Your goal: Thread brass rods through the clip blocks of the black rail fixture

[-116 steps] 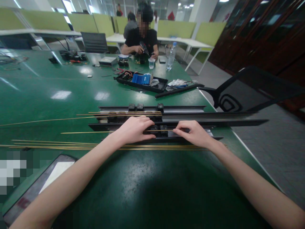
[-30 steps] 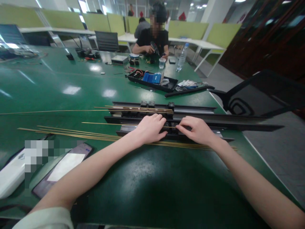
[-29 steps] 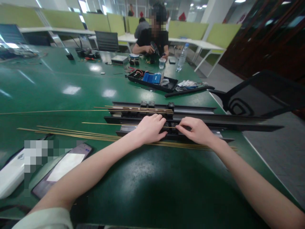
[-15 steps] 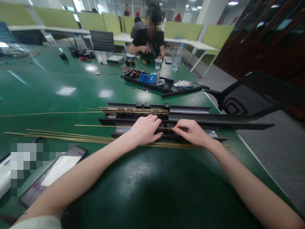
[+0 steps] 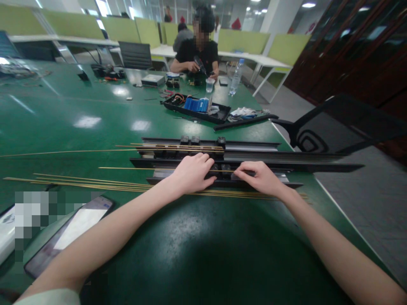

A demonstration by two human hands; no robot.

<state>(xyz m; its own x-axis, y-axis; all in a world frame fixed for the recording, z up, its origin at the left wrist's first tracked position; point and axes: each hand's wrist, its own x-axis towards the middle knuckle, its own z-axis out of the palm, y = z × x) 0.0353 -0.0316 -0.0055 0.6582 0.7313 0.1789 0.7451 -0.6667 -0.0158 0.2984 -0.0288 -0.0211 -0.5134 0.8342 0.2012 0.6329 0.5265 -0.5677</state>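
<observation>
My left hand [image 5: 193, 173] lies over the near black channel rail [image 5: 187, 184], its fingers curled round a small black block [image 5: 215, 170] that shows only in part. A second black block [image 5: 226, 170] sits just to its right. A thin brass-coloured rod [image 5: 127, 168] runs from the left, under my left hand and across the blocks. To the right of them, my right hand [image 5: 259, 176] pinches the rod's right end between thumb and forefinger. Farther off, more black blocks [image 5: 195, 140] and brass rods [image 5: 178, 148] rest on another rail [image 5: 251, 146].
Several loose brass rods [image 5: 95, 183] lie on the green table [image 5: 203, 245] nearer me. A phone [image 5: 76, 228] is at left. Behind the rails are a black tray [image 5: 178, 109], gloves [image 5: 242, 113] and a bottle [image 5: 235, 78]. A co-worker [image 5: 197, 53] sits opposite.
My right hand has shifted slightly right, away from the blocks, along the rod. My left hand stays in place over the rail.
</observation>
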